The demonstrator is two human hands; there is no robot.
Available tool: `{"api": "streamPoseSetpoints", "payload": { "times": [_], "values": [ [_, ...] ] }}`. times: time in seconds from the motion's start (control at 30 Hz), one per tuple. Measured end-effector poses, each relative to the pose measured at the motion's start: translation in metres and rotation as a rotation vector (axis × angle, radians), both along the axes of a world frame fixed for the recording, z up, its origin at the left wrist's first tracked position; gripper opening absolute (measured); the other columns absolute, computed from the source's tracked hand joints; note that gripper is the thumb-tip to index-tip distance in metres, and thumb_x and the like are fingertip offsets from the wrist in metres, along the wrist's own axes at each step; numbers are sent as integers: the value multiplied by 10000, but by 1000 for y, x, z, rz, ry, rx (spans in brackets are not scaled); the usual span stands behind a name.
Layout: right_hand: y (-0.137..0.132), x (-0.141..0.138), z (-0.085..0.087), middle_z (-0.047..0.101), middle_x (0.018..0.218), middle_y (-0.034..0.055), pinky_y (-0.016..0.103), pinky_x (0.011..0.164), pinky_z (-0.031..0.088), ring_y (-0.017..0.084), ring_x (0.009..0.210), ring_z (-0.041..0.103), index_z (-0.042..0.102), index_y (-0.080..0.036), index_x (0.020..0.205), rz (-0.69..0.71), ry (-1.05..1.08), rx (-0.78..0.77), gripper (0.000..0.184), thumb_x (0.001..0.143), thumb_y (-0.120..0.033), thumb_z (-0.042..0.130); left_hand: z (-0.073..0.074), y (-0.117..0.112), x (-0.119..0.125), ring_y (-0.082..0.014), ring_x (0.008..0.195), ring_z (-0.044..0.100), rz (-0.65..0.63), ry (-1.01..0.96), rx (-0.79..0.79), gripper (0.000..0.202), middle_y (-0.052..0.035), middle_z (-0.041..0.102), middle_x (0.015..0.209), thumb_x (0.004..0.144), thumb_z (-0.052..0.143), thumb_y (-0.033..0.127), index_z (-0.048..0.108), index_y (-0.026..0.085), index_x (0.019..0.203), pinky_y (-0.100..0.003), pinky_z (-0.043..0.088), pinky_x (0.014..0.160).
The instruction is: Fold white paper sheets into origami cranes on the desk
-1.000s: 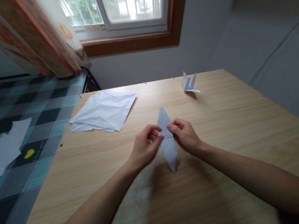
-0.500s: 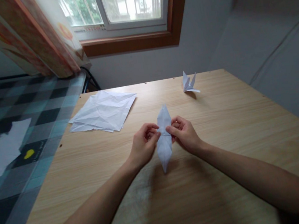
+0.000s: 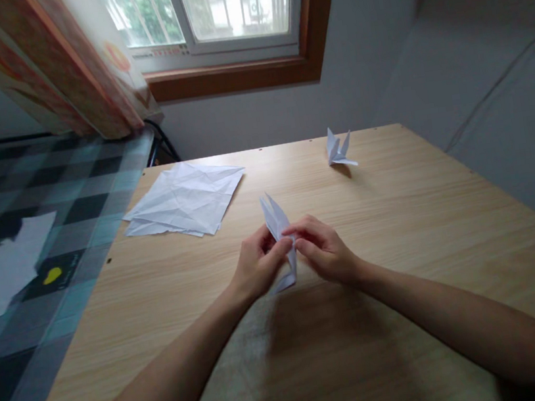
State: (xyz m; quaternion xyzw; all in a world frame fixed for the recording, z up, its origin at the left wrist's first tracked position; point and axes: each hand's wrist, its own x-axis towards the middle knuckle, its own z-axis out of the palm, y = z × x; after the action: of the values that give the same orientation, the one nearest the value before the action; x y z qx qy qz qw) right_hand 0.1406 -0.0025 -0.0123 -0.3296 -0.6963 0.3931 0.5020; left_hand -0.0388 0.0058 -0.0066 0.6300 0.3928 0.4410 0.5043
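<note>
The fingers [image 3: 281, 246] of the left hand [image 3: 257, 265] grip a folded white paper [image 3: 274, 216], thumb across its near side. The right hand [image 3: 325, 250] has its bent index finger and thumb at the paper's right edge; whether they pinch it, I cannot tell. The folded paper is between the two hands, its split upper tips leaning left. Both forearms slant inward from the lower corners, wrists nearly straight, over the table [image 3: 400, 221]. Farther out lie white sheets [image 3: 187, 198] at left and a folded paper figure [image 3: 340, 153] near the far edge.
</note>
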Motion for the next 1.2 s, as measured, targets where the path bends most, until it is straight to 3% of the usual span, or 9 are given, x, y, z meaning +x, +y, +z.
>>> {"api": "streamPoseSetpoints", "payload": {
  "times": [0.1,0.23,0.33,0.5,0.7,0.83,0.93,1.1,1.2],
  "values": [
    [1,1,-1,565,991,44,312,752,502,160,856,560,703,-257,1090,-21,-20,30,256,916,-202,524,-3,3,0,-146,647,546,44,-148,-110,350,-24,636,720,779,705,462,684,119,846,-261,422,617],
    [2,0,-7,533,1210,56,287,722,509,127,831,567,680,-280,1146,-9,42,-26,340,879,-133,529,-1,6,-1,-170,690,613,40,-369,-237,320,-43,685,737,744,750,420,707,113,827,-289,477,678],
    [2,-1,-9,581,1200,46,264,692,505,121,820,582,665,-291,1170,60,44,-30,394,841,-100,565,1,8,-2,-157,670,636,49,-444,-303,312,-39,708,741,699,803,381,703,118,836,-278,496,679],
    [3,-1,-8,641,1090,49,266,711,509,168,948,624,727,-258,991,38,35,-22,231,823,-130,636,3,6,0,-153,691,668,27,-424,-326,350,-42,737,802,620,864,272,673,133,878,-256,507,661],
    [4,0,-9,647,1048,52,287,740,534,183,945,640,739,-239,829,-51,83,-122,39,800,-264,738,0,4,-1,-158,714,655,-25,-293,-250,263,-39,719,786,687,756,246,684,135,914,-262,491,676],
    [6,0,-8,684,967,56,325,793,534,198,911,654,739,-228,766,-92,140,-165,121,766,-339,787,1,4,-1,-143,680,623,-53,-221,-200,202,-30,699,767,714,704,245,677,141,885,-250,467,644],
    [7,0,-8,703,893,51,323,763,521,191,841,655,749,-232,722,-76,147,-182,139,757,-355,803,4,3,0,-154,741,638,-55,-193,-166,213,-45,700,810,732,714,260,656,134,893,-266,481,702],
    [6,0,-3,725,854,44,324,754,507,184,800,657,780,-249,736,-72,126,-172,113,786,-351,779,3,1,3,-130,654,628,83,-238,-148,475,24,680,735,745,742,245,484,198,1141,-241,463,649],
    [6,0,1,734,849,46,337,770,516,192,803,662,779,-246,720,-102,122,-176,155,797,-380,759,4,0,2,-122,649,620,127,-257,-100,373,47,648,723,775,694,248,487,214,1084,-243,471,659]
  ]
}}
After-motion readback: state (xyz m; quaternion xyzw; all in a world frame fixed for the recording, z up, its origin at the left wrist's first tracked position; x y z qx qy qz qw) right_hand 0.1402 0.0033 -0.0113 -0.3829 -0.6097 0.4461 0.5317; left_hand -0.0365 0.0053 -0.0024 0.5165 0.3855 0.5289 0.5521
